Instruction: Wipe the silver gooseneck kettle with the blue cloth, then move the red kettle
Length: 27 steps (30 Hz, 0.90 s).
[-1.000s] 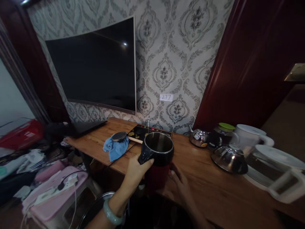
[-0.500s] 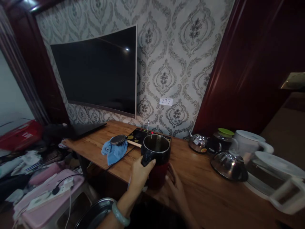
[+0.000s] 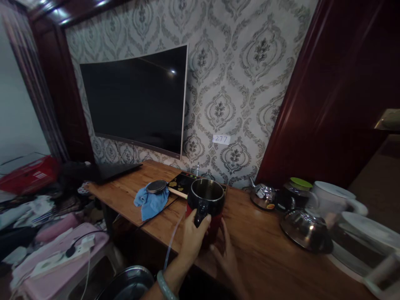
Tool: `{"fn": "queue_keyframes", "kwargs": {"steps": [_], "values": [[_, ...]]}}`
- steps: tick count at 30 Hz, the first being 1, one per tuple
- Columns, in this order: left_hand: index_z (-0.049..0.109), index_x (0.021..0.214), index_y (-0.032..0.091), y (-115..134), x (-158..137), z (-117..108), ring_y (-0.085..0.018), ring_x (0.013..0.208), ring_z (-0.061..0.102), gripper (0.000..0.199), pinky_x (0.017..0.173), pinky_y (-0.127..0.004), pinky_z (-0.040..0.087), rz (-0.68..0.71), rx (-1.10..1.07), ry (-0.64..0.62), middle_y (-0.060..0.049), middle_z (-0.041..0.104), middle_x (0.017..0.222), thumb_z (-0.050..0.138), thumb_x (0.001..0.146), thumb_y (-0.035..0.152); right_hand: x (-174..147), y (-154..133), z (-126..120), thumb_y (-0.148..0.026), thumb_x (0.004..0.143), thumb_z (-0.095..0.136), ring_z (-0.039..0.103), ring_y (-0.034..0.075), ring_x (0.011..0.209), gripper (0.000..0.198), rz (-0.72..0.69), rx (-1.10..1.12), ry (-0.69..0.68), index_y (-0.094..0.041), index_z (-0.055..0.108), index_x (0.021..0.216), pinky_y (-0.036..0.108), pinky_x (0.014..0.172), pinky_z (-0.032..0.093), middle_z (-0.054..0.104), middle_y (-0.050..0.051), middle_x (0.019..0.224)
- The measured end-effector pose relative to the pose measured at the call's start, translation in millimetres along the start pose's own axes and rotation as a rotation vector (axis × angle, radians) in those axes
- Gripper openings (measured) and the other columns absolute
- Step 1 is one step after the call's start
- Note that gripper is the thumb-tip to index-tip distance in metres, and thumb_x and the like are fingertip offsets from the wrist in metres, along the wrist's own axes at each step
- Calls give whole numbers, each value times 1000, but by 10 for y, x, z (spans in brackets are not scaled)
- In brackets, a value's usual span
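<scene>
A red electric kettle (image 3: 214,227) with a black upper part stands near the front edge of the wooden table, its top uncovered and its metal inside showing. My left hand (image 3: 193,235), with a pale green bangle on the wrist, is closed round the kettle's black handle (image 3: 201,208). At the kettle's lower right side, my right hand (image 3: 226,254) cups the body between thumb and fingers. Behind the kettle lies a black induction cooker (image 3: 178,183). To its left, a round dark lid (image 3: 156,186) rests on a blue cloth (image 3: 151,204).
Along the right side stand a small metal teapot (image 3: 263,196), a larger metal kettle (image 3: 306,229), a green-lidded jug (image 3: 300,183) and white-lidded pitchers (image 3: 333,196). A metal basin (image 3: 131,283) is below the table's front edge. A power strip (image 3: 59,258) lies on a pink stool (image 3: 40,287).
The view has shifted slightly, so the background sits lower and more to the right. The kettle has turned a little, its handle now facing me more. Both hands stay at it.
</scene>
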<state>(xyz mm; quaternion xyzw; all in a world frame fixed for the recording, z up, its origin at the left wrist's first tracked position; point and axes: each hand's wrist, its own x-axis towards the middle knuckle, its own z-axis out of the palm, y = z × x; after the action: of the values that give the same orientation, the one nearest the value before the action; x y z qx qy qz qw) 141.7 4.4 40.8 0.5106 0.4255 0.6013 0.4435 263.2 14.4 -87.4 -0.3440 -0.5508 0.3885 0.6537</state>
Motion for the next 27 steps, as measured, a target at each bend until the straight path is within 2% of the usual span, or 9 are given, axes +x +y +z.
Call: {"fn": "queue_keyframes", "kwargs": {"steps": [3,6,9,12,16,20,27], "values": [[63,82,16,-76,-28,-129,-16,68,57,40,65,-26,47,129,20,14,-2,61,72,61,80,56,-88,67,136,-55,79,69,40,34,141,98,-90,-163,43,-28,15,156,55,109,42,31,13,159],[64,89,17,-232,15,-303,-19,84,60,40,78,-30,49,286,54,164,-5,64,85,54,86,55,-120,83,281,-59,77,68,26,38,146,102,-168,-443,154,-22,14,156,65,113,29,22,17,162],[63,109,19,-478,128,-462,-23,104,60,45,92,-37,49,299,132,270,-10,64,110,52,87,57,-126,65,409,-60,77,66,20,41,147,103,-196,-629,220,-20,12,156,69,111,27,19,19,161],[54,130,20,-761,236,-553,-25,125,53,58,107,-43,43,197,166,181,-13,55,137,50,88,60,-126,56,498,-57,78,67,17,42,148,105,-194,-719,258,-20,7,156,67,109,29,14,20,162],[45,142,20,-1035,302,-552,-25,140,41,70,119,-46,30,90,133,44,-13,45,151,47,87,64,-121,90,536,-57,79,65,18,42,147,104,-211,-768,288,-20,7,156,66,108,32,12,21,162],[45,144,20,-1127,336,-525,-25,145,34,71,122,-46,23,81,113,48,-12,42,154,48,87,64,-105,135,500,-55,83,62,22,41,146,96,-241,-790,276,-20,10,156,64,107,35,16,21,162],[49,140,23,-1210,363,-569,-25,126,56,63,110,-44,42,112,88,74,-11,56,141,52,88,59,-60,192,395,-48,88,55,31,37,144,82,-282,-738,238,-18,17,155,62,108,36,28,19,158]]}}
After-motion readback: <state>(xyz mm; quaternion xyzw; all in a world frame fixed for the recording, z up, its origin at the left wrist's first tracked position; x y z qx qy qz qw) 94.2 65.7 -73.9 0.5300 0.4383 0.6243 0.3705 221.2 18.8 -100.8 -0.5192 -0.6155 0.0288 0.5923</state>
